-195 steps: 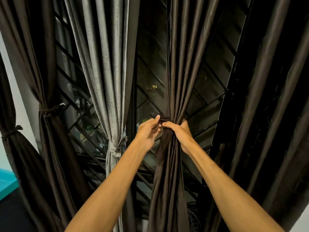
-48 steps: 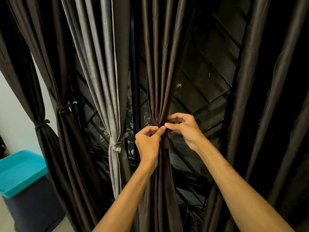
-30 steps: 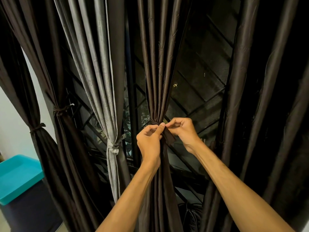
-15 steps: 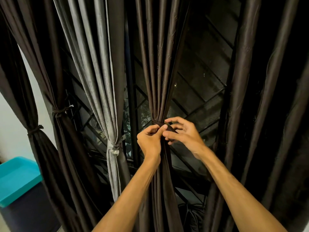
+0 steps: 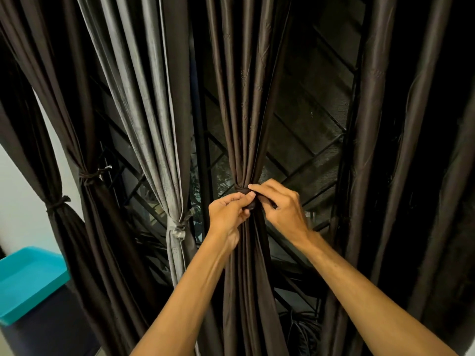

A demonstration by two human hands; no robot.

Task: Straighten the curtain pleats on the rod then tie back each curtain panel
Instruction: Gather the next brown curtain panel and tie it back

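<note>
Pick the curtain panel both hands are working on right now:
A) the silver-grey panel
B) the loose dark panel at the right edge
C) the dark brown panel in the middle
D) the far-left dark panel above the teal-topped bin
C: the left hand and right hand both pinch the tie band wrapped round the middle dark brown panel; the silver-grey panel hangs tied and untouched.

Tie knot [image 5: 250,205] (behind fingers [image 5: 264,189]) half-hidden

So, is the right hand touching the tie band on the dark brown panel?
Touching. The head view shows the right hand pinching the tie band where it wraps the panel.
</note>
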